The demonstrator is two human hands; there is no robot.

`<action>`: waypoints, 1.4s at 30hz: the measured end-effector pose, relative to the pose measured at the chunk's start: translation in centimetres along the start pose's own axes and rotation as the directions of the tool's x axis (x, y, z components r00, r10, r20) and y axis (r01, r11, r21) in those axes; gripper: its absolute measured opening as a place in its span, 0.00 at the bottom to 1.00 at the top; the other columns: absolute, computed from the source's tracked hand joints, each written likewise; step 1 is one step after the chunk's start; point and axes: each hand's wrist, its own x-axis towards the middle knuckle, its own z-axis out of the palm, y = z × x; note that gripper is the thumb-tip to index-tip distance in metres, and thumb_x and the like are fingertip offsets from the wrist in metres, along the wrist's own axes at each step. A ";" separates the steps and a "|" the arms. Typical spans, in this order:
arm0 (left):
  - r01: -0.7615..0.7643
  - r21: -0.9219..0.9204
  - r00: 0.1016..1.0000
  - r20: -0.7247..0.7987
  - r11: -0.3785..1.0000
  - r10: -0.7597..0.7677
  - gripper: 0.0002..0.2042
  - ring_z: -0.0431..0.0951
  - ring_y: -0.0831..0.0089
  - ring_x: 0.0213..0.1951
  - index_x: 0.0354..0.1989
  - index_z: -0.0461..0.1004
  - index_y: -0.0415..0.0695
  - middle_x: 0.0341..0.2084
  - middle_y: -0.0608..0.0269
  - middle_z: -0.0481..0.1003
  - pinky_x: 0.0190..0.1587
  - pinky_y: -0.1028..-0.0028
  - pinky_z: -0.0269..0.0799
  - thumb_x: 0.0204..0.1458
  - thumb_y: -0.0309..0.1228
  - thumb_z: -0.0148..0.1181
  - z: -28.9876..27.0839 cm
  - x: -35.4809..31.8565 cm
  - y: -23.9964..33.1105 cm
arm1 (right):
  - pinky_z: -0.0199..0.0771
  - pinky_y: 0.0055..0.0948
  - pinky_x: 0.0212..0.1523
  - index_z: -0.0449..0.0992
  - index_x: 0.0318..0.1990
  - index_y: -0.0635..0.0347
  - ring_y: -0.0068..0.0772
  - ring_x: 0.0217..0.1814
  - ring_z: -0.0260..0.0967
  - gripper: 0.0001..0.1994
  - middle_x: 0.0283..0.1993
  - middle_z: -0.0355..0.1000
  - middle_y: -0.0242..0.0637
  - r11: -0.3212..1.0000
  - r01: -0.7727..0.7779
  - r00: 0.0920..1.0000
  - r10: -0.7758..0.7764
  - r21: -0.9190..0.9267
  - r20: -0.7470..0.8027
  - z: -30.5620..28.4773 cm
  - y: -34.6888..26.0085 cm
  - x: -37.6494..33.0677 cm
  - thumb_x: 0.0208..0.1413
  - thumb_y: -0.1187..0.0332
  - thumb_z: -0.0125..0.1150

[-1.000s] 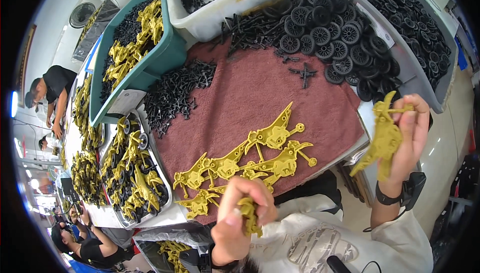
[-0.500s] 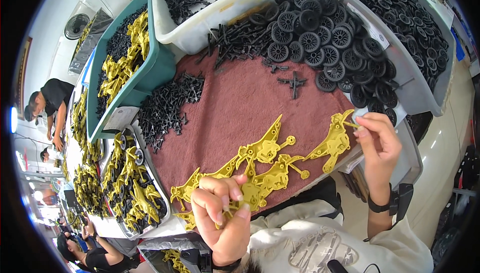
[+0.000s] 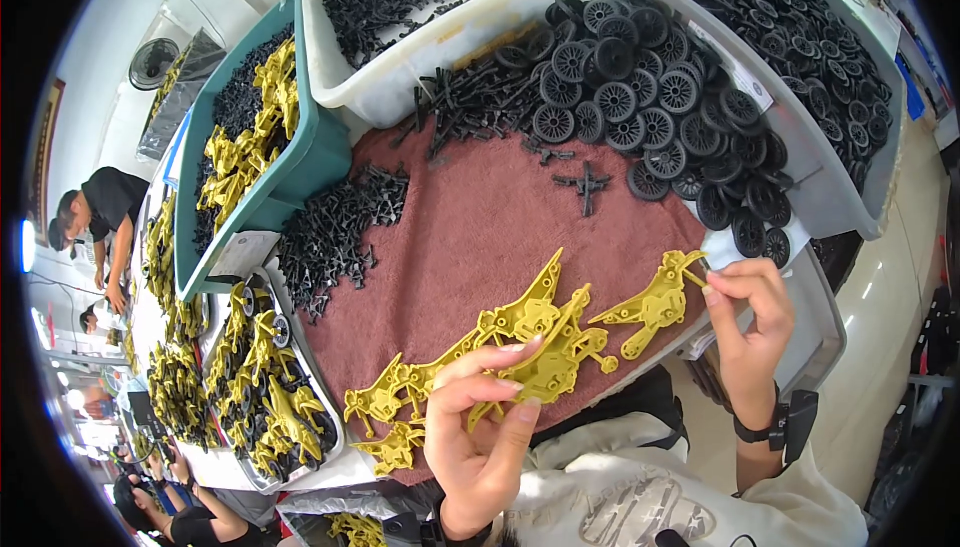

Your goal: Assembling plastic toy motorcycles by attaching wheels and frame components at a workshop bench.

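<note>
Left hand [image 3: 472, 447] and right hand [image 3: 752, 322], apart from each other by the near edge of the red cloth [image 3: 490, 217].
From here I see the left hand's fingers pinching a winged yellow piece [image 3: 552, 365] just beside the linked yellow parts [image 3: 382, 402]; the right hand nips a pronged yellow piece [image 3: 650, 305] by its thin end, near the right corner. Open cloth spreads across the middle, hemmed by black wheels [image 3: 655, 130] at the far right corner and small black pieces [image 3: 335, 237] along the left edge.

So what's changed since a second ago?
The right hand has brought its yellow piece leftward over the reddish towel, still pinching one end. The left hand, holding another yellow piece, has moved it forward and right over the laid-out parts. Wheel pile and teal bin look unchanged.
</note>
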 end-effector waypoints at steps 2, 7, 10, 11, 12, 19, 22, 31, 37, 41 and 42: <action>-0.044 0.025 0.999 0.028 0.999 0.043 0.17 0.72 0.50 0.56 0.46 0.63 0.36 0.51 0.45 0.66 0.57 0.59 0.70 0.50 0.08 0.55 0.1 0.2 -0.3 | 0.68 0.23 0.35 0.78 0.39 0.65 0.28 0.35 0.68 0.09 0.37 0.71 0.38 0.997 0.052 0.998 -0.053 -0.058 -0.022 -0.2 -0.9 0.5 0.48 0.81 0.64; 0.020 -0.138 0.977 0.214 0.990 0.010 0.21 0.75 0.54 0.53 0.51 0.64 0.38 0.50 0.45 0.72 0.55 0.64 0.71 0.49 0.09 0.58 0.9 0.0 -0.9 | 0.71 0.28 0.44 0.73 0.52 0.66 0.30 0.42 0.70 0.22 0.48 0.72 0.41 0.874 -0.181 0.941 0.020 0.450 0.339 -1.5 -4.1 1.6 0.48 0.74 0.69; -0.088 0.019 0.929 0.361 0.996 0.076 0.24 0.75 0.55 0.53 0.54 0.67 0.38 0.53 0.46 0.71 0.56 0.65 0.69 0.46 0.13 0.63 1.1 0.1 -0.8 | 0.72 0.24 0.39 0.77 0.48 0.65 0.29 0.38 0.73 0.17 0.42 0.76 0.41 0.818 -0.234 0.859 -0.079 0.525 0.506 -0.2 -4.7 2.3 0.50 0.74 0.69; -0.094 0.015 0.930 0.359 0.995 0.082 0.24 0.75 0.55 0.53 0.54 0.67 0.38 0.53 0.46 0.71 0.56 0.65 0.69 0.46 0.13 0.63 1.2 0.7 -0.3 | 0.72 0.23 0.37 0.79 0.44 0.65 0.29 0.35 0.73 0.12 0.39 0.77 0.41 0.837 -0.200 0.834 -0.127 0.509 0.537 -0.2 -4.4 2.6 0.50 0.75 0.68; -0.179 0.147 0.935 0.333 0.973 0.121 0.25 0.74 0.54 0.54 0.54 0.67 0.37 0.53 0.45 0.71 0.57 0.63 0.69 0.46 0.14 0.64 1.1 1.2 0.3 | 0.72 0.23 0.37 0.79 0.44 0.65 0.29 0.35 0.73 0.12 0.39 0.77 0.41 0.838 -0.193 0.833 -0.134 0.510 0.537 -0.3 -4.5 3.2 0.50 0.75 0.68; -0.132 0.915 0.974 0.192 0.382 -0.122 0.33 0.56 0.48 0.67 0.66 0.58 0.39 0.65 0.45 0.59 0.68 0.49 0.46 0.56 0.44 0.57 -0.7 1.2 0.7 | 0.70 0.26 0.32 0.79 0.33 0.65 0.32 0.31 0.73 0.04 0.30 0.74 0.39 0.966 0.065 0.920 -0.156 0.251 0.360 0.7 -3.2 9.2 0.48 0.77 0.65; -0.108 0.949 0.951 0.185 0.297 -0.247 0.34 0.50 0.49 0.70 0.68 0.56 0.42 0.68 0.45 0.53 0.69 0.48 0.41 0.57 0.49 0.53 -0.8 0.6 -0.2 | 0.70 0.28 0.34 0.79 0.33 0.64 0.35 0.32 0.71 0.03 0.31 0.72 0.38 0.987 0.069 0.843 -0.135 0.145 0.521 2.1 -2.7 10.5 0.49 0.77 0.63; -0.123 0.922 0.933 0.233 0.367 -0.274 0.35 0.48 0.47 0.71 0.68 0.58 0.46 0.70 0.45 0.49 0.70 0.54 0.45 0.52 0.41 0.63 -3.1 2.8 3.2 | 0.69 0.35 0.47 0.79 0.37 0.56 0.40 0.45 0.68 0.09 0.40 0.71 0.35 0.849 0.518 0.743 -0.389 -0.101 0.544 2.8 -2.5 10.3 0.45 0.72 0.65; -0.235 0.863 0.901 0.366 0.446 -0.234 0.22 0.69 0.51 0.60 0.57 0.69 0.39 0.57 0.48 0.70 0.63 0.61 0.62 0.55 0.34 0.59 -6.7 9.0 4.8 | 0.67 0.39 0.58 0.78 0.47 0.56 0.42 0.57 0.66 0.20 0.54 0.70 0.38 0.779 0.550 0.796 -0.380 -0.301 0.470 0.8 0.0 12.7 0.43 0.80 0.62; -0.292 0.687 0.797 0.560 0.666 -0.227 0.17 0.77 0.58 0.47 0.53 0.71 0.37 0.46 0.50 0.76 0.52 0.66 0.71 0.58 0.30 0.56 -4.1 14.4 3.5 | 0.64 0.35 0.56 0.78 0.49 0.51 0.37 0.60 0.64 0.20 0.59 0.67 0.34 0.695 0.648 0.714 -0.411 -0.312 0.566 2.3 0.1 14.0 0.44 0.75 0.62; -0.317 0.627 0.776 0.603 0.712 -0.186 0.16 0.77 0.59 0.46 0.53 0.71 0.38 0.46 0.50 0.76 0.51 0.67 0.72 0.58 0.29 0.55 -3.6 15.5 2.4 | 0.64 0.32 0.52 0.79 0.46 0.49 0.35 0.57 0.64 0.18 0.57 0.67 0.32 0.647 0.682 0.707 -0.462 -0.341 0.536 3.1 0.1 14.2 0.44 0.73 0.63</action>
